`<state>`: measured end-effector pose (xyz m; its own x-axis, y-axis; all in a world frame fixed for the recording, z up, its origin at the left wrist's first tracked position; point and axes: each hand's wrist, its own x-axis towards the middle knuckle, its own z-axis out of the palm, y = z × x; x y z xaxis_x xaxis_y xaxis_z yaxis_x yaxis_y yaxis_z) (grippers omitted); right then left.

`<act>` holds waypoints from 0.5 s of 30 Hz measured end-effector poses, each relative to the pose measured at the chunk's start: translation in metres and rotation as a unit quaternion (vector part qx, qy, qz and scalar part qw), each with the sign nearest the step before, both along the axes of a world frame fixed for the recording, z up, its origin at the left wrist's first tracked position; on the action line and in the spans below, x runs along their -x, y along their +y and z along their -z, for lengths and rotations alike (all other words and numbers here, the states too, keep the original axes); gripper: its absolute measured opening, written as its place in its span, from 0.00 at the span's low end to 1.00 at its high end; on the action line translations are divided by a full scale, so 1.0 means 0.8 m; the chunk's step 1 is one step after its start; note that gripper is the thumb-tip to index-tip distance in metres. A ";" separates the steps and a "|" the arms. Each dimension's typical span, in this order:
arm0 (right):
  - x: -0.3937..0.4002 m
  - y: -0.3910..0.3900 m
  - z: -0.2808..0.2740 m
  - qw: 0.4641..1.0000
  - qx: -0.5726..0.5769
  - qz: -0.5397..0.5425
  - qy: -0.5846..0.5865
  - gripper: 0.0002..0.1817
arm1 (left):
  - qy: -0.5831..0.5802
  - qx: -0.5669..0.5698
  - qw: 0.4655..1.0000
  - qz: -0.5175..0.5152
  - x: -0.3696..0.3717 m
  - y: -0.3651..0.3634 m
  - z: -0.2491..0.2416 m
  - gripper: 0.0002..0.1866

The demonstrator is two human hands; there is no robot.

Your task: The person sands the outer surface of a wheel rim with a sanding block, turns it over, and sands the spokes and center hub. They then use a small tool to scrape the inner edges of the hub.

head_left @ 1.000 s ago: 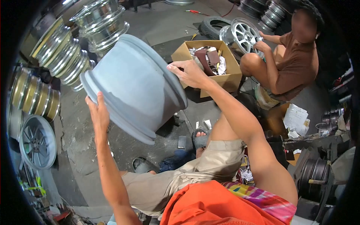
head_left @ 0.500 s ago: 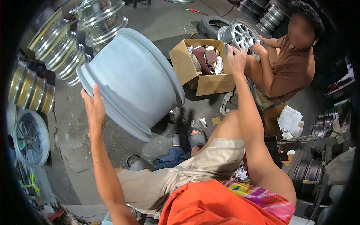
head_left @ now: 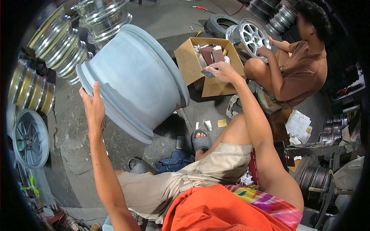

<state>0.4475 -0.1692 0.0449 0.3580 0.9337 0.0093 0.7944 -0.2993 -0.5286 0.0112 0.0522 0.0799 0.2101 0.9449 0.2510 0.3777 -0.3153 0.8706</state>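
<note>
A large wheel rim (head_left: 133, 82) with a dull pale-grey surface is tilted in front of me. At its near left lip, my left hand (head_left: 93, 106) grips the edge, thumb on top and the other fingers partly hidden behind. My right hand (head_left: 225, 72) is off to the right of the rim, apart from it, in front of the cardboard box. Pinched in its fingers is a small dark-grey piece of sandpaper (head_left: 208, 73).
The cardboard box (head_left: 217, 89) holds brown blocks and crumpled paper. Beyond it, a person (head_left: 304, 73) sits holding a shiny spoked wheel (head_left: 252, 38) near a tire (head_left: 220, 25). Stacked rims (head_left: 58, 46) stand at left. A blue cloth (head_left: 175, 161) lies by my feet.
My right hand has moved left and slightly down, from near the spoked wheel to before the box, and the sandpaper now shows. My left hand stays on the rim. The other person's head has turned.
</note>
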 end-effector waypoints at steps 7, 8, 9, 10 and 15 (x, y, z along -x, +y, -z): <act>0.040 0.023 -0.008 0.995 0.091 -0.043 -0.014 0.22 | -0.006 0.007 1.000 -0.004 0.001 -0.004 -0.004 0.40; 0.043 0.024 -0.008 0.995 0.092 -0.045 -0.014 0.22 | -0.004 0.011 1.000 -0.002 0.000 -0.007 -0.008 0.40; 0.045 0.024 -0.006 0.994 0.093 -0.057 -0.018 0.22 | -0.001 0.016 1.000 0.001 0.000 -0.009 -0.010 0.40; 0.047 0.024 -0.004 0.993 0.093 -0.069 -0.021 0.22 | 0.000 0.017 1.000 0.000 0.000 -0.008 -0.009 0.40; 0.050 0.024 -0.002 0.991 0.114 -0.069 -0.006 0.20 | 0.018 0.007 1.000 -0.003 -0.001 -0.015 -0.011 0.41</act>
<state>0.4072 -0.1503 0.0464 0.2277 0.9522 -0.2034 0.8417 -0.2975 -0.4506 0.0118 0.0400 0.0887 0.2127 0.9496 0.2303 0.4107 -0.3007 0.8608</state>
